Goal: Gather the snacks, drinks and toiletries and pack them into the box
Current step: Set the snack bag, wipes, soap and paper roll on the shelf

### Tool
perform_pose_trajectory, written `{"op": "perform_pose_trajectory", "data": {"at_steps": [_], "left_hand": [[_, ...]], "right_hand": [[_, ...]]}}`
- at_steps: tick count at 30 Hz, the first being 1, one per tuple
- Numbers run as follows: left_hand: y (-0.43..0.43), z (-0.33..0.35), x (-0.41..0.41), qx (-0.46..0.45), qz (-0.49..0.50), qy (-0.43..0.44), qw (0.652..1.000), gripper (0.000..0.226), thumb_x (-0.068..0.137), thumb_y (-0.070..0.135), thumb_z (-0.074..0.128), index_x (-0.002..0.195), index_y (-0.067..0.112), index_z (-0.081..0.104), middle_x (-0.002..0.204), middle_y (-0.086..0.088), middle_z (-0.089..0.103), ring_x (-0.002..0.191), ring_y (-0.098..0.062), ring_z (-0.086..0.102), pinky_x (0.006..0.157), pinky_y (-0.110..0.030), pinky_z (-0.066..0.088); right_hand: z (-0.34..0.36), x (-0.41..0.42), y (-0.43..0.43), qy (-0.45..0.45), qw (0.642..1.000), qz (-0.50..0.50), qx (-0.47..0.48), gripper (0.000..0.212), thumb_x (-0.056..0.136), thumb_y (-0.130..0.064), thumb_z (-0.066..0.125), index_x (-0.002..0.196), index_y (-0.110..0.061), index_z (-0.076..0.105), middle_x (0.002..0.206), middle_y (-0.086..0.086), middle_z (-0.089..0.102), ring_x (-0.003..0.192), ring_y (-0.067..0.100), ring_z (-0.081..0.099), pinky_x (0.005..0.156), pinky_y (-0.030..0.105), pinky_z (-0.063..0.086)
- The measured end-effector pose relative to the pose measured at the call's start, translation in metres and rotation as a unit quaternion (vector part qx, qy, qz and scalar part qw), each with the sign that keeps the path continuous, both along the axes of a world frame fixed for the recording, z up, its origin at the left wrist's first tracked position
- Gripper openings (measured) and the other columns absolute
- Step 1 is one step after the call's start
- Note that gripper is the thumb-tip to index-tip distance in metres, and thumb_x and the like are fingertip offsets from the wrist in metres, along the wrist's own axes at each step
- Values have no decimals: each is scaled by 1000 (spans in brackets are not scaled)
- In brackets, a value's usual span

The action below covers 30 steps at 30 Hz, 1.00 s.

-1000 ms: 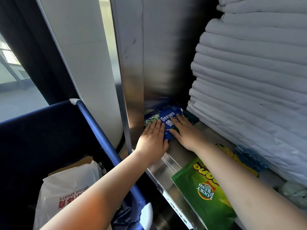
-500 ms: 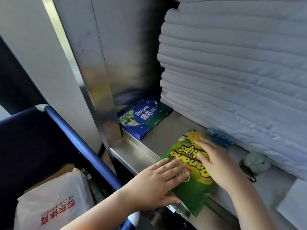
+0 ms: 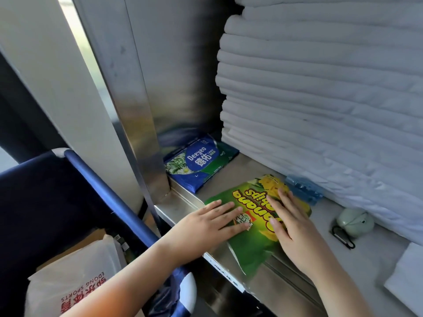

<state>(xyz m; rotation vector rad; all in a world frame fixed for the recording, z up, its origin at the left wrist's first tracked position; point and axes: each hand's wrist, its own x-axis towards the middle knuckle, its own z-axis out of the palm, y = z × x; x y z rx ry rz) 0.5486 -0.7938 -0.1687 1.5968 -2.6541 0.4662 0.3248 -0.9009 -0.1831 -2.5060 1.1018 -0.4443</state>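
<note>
A green bag of banana chips [image 3: 251, 248] lies flat on the steel shelf [image 3: 229, 177], its near corner hanging over the front edge. My left hand [image 3: 206, 223] rests flat on the bag's left part with straight fingers. My right hand [image 3: 290, 225] lies flat on its right part, fingers spread. A blue pack of Deeyeo wet wipes [image 3: 199, 163] lies in the shelf's back left corner, apart from both hands. A pale blue packet [image 3: 304, 186] shows partly behind the chips bag.
A tall stack of folded white linen [image 3: 320, 99] fills the shelf's right and back. A pale green earbud case with a carabiner [image 3: 352, 223] sits to the right. Down left, a blue-framed cart [image 3: 109, 195] holds a white plastic bag [image 3: 75, 282].
Both hands left the blue wipes pack in the corner and moved right and nearer onto the green chips bag, where they now lie flat. The view shifted right.
</note>
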Motion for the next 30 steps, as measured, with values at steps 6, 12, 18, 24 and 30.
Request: {"op": "perform_pose_trajectory", "data": {"at_steps": [6,12,18,24,30], "left_hand": [[-6,16,35,-49,41,-32,997,50,90,15,32,134,27,52,138,-1,51,128,-22,47,105,-38,39],[-11,16,58,-49,116,-2,992,55,77,9,65,129,25,57,132,-4,57,122,-24,53,99,-40,45],[-27,2,69,72,229,32,970,68,95,4,32,150,30,3,159,-2,1,145,-20,-2,114,-29,-7],[-31,-7,53,67,277,120,951,71,91,12,32,150,25,-5,158,1,-7,144,-13,-11,109,-26,-15],[-32,-21,44,85,298,143,940,80,90,66,21,150,21,-5,156,4,-13,141,-9,-20,114,-29,-15]], "right_hand": [[2,33,-7,-6,1000,15,-16,61,88,-56,21,146,-40,7,150,-23,-14,141,0,-15,112,24,5],[6,69,-23,-8,998,51,-35,60,92,-50,28,148,-30,18,151,-16,-9,141,4,-11,112,27,9],[-5,82,-32,19,996,85,-28,54,97,-45,35,147,-28,26,152,-15,-4,145,10,1,113,25,12],[-9,93,-41,44,993,105,-19,54,97,-46,29,149,-30,18,157,-8,-3,144,11,-5,113,27,15],[-11,110,-52,54,992,109,-24,53,99,-42,29,149,-31,16,158,-9,-5,144,11,-8,113,31,18]]}}
